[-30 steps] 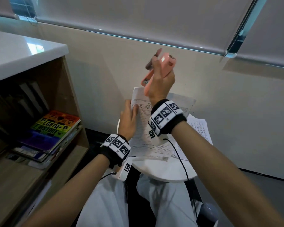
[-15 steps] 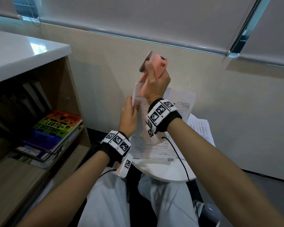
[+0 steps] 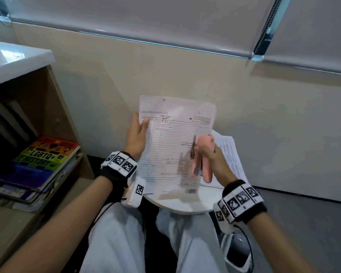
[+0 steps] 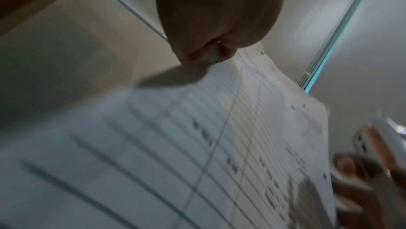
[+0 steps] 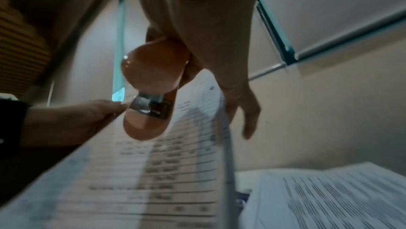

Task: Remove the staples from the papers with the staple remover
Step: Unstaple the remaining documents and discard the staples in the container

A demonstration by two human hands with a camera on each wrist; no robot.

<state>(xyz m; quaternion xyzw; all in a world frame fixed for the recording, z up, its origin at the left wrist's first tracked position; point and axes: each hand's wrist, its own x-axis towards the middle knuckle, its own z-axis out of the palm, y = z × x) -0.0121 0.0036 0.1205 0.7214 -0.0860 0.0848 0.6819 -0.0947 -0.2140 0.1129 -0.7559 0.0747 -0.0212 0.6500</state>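
Note:
My left hand (image 3: 137, 133) holds a printed form sheet (image 3: 171, 138) by its left edge, thumb on top, tilted up above a small round white table (image 3: 177, 205). In the left wrist view the sheet (image 4: 197, 146) runs blurred away from my thumb. My right hand (image 3: 211, 154) grips a pink staple remover (image 3: 203, 160) over the sheet's right side, its metal jaws blurred. In the right wrist view the pink staple remover (image 5: 151, 83) hangs just over the paper (image 5: 153, 172), and my little finger sticks out past the sheet's right edge.
More printed papers (image 3: 230, 154) lie on the table's right side, behind the held sheet. A wooden shelf (image 3: 53, 99) with stacked books (image 3: 41, 160) stands at my left. A beige wall (image 3: 264, 125) is right behind the table. My knees (image 3: 126, 233) are under the table.
My right hand has come down with the staple remover from above the sheet's top to its right side. The sheet is raised more upright, and my left hand has slid higher along its left edge.

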